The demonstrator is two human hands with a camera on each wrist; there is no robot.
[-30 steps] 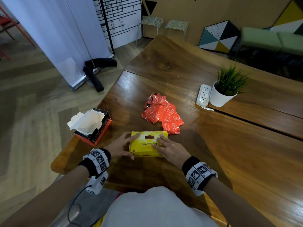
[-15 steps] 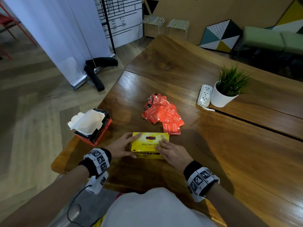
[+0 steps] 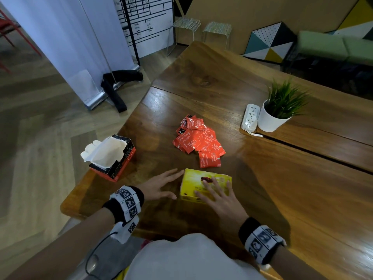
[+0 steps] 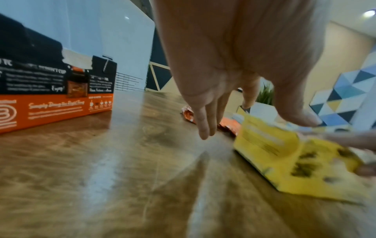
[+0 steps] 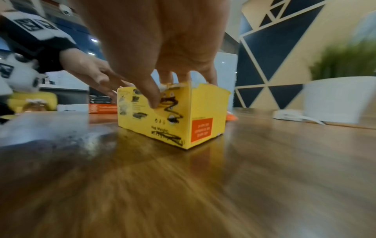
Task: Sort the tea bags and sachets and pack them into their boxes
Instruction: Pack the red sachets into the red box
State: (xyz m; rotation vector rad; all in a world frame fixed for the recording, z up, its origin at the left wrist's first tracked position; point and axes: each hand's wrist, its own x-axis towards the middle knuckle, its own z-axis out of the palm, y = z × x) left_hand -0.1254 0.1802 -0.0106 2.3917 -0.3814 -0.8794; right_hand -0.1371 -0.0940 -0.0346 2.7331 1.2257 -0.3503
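A yellow tea box (image 3: 193, 178) lies flat near the table's front edge. My right hand (image 3: 218, 197) rests on its lid with fingers spread straight; in the right wrist view its thumb (image 5: 152, 99) presses the near face of the yellow tea box (image 5: 203, 112). Just left of the box, apart from it, my left hand (image 3: 161, 183) hovers open with fingers spread. A heap of red sachets (image 3: 199, 142) lies behind the box. At the table's left edge an orange-and-black box (image 3: 121, 164) stands open, with white lining paper sticking out.
A white potted plant (image 3: 276, 116) and a white power strip (image 3: 250, 118) stand at the right, beside a seam between table boards. The table's left edge runs close by the orange-and-black box; the floor lies beyond it.
The yellow box has slid to the right under my right hand. My left hand has come off the box's left end and now hovers beside it.
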